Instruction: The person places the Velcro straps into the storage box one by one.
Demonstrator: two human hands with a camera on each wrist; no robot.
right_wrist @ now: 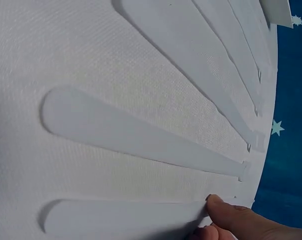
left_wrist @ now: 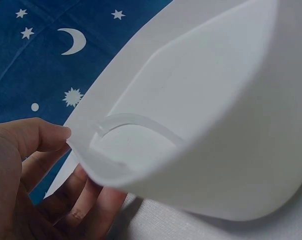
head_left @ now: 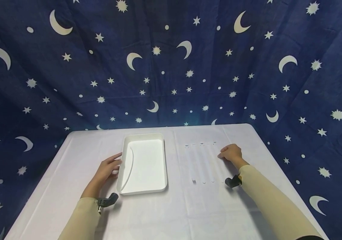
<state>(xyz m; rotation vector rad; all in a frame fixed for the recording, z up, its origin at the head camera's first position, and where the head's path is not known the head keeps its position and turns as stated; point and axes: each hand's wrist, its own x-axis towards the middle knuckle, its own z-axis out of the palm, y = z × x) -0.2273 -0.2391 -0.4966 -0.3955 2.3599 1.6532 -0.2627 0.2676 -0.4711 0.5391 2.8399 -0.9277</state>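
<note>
On the left of the table a shallow white tray [head_left: 146, 163] stands in the head view. One bent white strap [head_left: 131, 163] lies inside it along the left wall. My left hand [head_left: 108, 168] grips the tray's left rim; in the left wrist view the thumb is at the top edge and the fingers are below. To the right lies a row of flat white plastic straps [right_wrist: 141, 130], round at one end, with a small block at the other. My right hand [head_left: 231, 154] pinches the outermost strap [right_wrist: 116, 216] near its far end; the fingertips are partly hidden.
A white cloth [head_left: 171, 213] covers the table. Behind it hangs a dark blue curtain [head_left: 164, 40] with moons and stars, close to the table's far and right edges. A dark wrist camera [head_left: 233, 181] sits on each forearm.
</note>
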